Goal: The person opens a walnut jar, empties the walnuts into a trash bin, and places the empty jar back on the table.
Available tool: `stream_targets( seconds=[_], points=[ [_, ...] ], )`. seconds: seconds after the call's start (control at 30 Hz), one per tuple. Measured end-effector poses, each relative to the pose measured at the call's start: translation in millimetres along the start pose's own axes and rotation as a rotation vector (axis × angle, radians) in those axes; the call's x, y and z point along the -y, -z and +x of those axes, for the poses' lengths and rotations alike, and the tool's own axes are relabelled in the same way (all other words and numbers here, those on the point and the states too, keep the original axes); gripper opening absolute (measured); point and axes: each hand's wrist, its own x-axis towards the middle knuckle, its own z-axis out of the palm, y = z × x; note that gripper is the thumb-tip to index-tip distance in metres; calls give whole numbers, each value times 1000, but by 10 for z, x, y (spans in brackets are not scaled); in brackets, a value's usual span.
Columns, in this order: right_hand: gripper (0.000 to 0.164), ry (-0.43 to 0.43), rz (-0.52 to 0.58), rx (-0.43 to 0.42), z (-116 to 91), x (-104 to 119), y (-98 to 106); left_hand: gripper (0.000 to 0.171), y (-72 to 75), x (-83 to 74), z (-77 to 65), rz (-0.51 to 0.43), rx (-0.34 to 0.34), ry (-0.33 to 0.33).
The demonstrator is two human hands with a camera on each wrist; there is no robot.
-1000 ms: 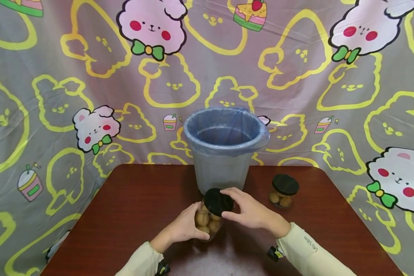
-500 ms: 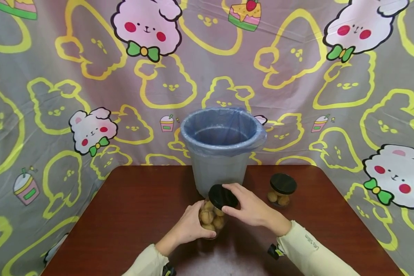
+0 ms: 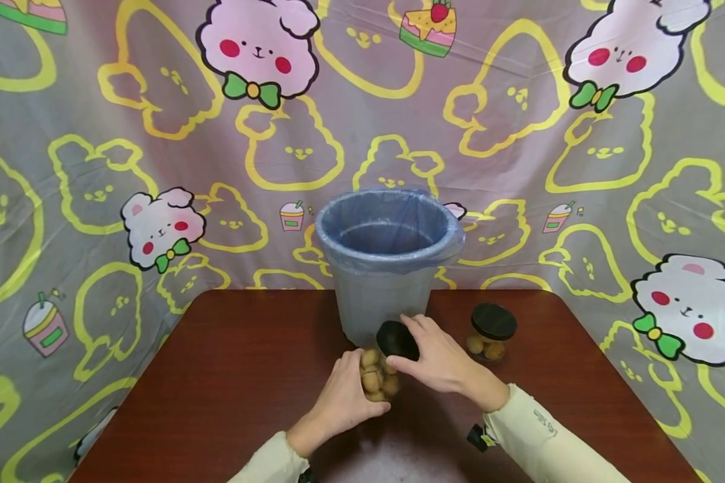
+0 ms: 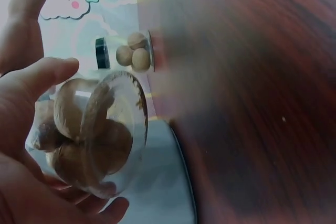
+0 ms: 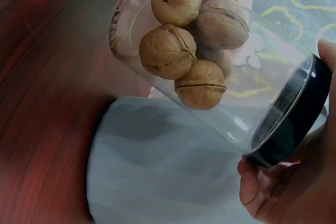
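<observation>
My left hand (image 3: 344,392) wraps round the body of a clear jar (image 5: 257,72) holding several walnuts (image 5: 167,53). The jar is raised over the table and tilted, its base toward the person and its top leaning up to the right. On its mouth sits a black lid (image 3: 397,341), which my right hand (image 3: 440,357) grips by the rim with thumb and fingers. In the left wrist view, the jar's round glass base (image 4: 123,129) faces the camera, with crumbs along its edge.
Just behind the hands stands a grey bin (image 3: 383,302) lined with a blue bag (image 3: 393,258). To its right, a second walnut jar (image 3: 489,345) with a black lid stands upright on the brown table (image 3: 248,349). A patterned cloth (image 3: 175,134) surrounds the table.
The jar has shifted slightly right and tipped further, so its lid leans more to the right. Both hands have moved with it, keeping hold of the body and lid.
</observation>
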Motion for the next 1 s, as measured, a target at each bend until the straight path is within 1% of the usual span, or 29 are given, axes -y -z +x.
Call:
stream_targets(
  seconds=[0.1, 0.17, 0.33, 0.47, 0.67, 0.83, 1.0],
  points=[
    [86, -12, -4, -5, 10, -8, 13, 91, -13, -38, 8, 49, -24, -19],
    [82, -14, 5, -10, 17, -23, 23, 91, -15, -57, 12, 52, -34, -27],
    [69, -9, 41, -19, 11, -60, 49, 92, -25, -70, 18, -6, -28, -35],
    [66, 13, 44, -31, -10, -61, 67, 93, -43, -73, 17, -59, -12, -34],
    [64, 71, 23, -65, -23, -63, 92, 93, -60, -90, 13, -174, 11, -9],
    [63, 123, 10, -83, -37, -71, 98, 92, -59, -97, 19, -186, 11, -27],
    [61, 151, 19, -81, -61, -76, 97, 91, -57, -89, 18, -191, 35, -40]
  ],
)
